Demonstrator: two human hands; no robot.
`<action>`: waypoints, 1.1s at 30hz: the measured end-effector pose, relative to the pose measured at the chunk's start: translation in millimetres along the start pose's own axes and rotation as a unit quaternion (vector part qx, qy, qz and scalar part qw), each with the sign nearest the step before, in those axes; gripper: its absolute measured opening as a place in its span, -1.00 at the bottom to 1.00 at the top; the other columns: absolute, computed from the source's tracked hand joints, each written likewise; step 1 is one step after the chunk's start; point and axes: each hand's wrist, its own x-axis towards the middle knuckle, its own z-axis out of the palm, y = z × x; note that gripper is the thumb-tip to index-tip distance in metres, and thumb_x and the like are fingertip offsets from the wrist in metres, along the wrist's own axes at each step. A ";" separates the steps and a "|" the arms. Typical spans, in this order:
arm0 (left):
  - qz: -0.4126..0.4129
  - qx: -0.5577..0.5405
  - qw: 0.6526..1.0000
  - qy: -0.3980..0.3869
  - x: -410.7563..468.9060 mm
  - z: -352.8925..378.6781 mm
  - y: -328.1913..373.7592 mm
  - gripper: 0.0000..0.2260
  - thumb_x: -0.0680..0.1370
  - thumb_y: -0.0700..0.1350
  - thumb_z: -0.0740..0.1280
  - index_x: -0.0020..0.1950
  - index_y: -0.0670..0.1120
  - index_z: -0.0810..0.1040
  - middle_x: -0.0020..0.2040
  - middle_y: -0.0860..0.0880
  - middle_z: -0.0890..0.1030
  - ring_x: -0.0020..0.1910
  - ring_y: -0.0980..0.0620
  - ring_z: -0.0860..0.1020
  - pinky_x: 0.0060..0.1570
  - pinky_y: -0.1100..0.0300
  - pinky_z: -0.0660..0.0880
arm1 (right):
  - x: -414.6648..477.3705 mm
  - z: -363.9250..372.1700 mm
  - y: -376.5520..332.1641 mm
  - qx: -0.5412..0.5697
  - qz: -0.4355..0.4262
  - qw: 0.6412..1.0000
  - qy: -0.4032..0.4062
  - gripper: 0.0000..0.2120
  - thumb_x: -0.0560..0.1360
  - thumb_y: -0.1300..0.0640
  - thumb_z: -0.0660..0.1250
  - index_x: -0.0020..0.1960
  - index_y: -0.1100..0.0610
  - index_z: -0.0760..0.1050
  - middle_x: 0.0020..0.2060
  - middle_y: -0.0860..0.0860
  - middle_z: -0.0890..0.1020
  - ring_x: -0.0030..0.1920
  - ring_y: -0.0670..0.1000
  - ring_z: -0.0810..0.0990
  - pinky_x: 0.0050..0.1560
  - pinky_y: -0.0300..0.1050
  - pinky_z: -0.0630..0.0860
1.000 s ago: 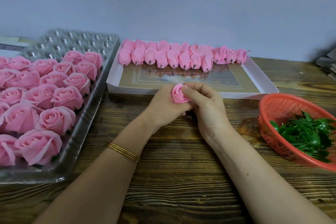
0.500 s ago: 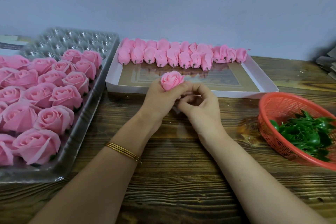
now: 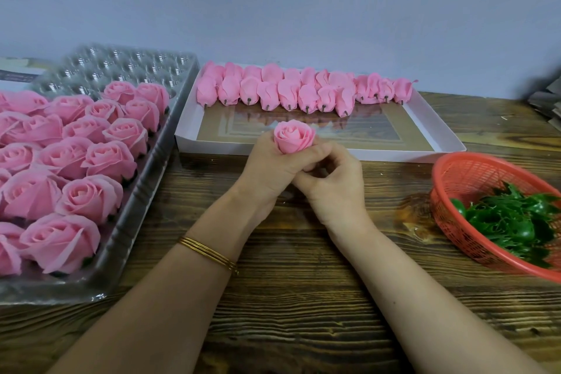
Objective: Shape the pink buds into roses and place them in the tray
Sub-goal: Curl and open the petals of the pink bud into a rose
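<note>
My left hand [image 3: 268, 168] holds a pink rose [image 3: 294, 136] upright, just in front of the white box. My right hand [image 3: 335, 191] is curled against it, fingertips at the rose's base below the petals; the base itself is hidden. A clear plastic cell tray [image 3: 127, 70] on the left holds several finished roses [image 3: 91, 158], with bare cells at its far end. Several pink buds [image 3: 288, 91] lie in a row along the far side of the white box [image 3: 440, 133].
A red mesh basket [image 3: 464, 173] with green plastic leaves [image 3: 513, 218] sits at the right on the wooden table [image 3: 303, 297]. A grey wall runs behind everything. A stack of papers [image 3: 546, 103] lies at the far right edge.
The rose has turned from lying between both hands to standing upright in my left hand, slightly higher. My right hand has dropped from the petals to the rose's base.
</note>
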 end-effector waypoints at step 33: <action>-0.070 -0.048 0.984 -0.158 2.3 -17.9 3.7 -0.91 0.31 -0.17 0.54 -0.24 -0.03 0.70 -0.16 -0.04 0.65 -0.14 0.06 0.61 -0.15 0.21 0.53 | 8.0 -19.4 -6.1 0.147 0.145 0.963 -0.172 -0.83 0.34 0.47 0.43 -0.16 0.26 0.65 -0.16 0.15 0.59 -0.23 -0.01 0.52 -0.32 -0.25 0.42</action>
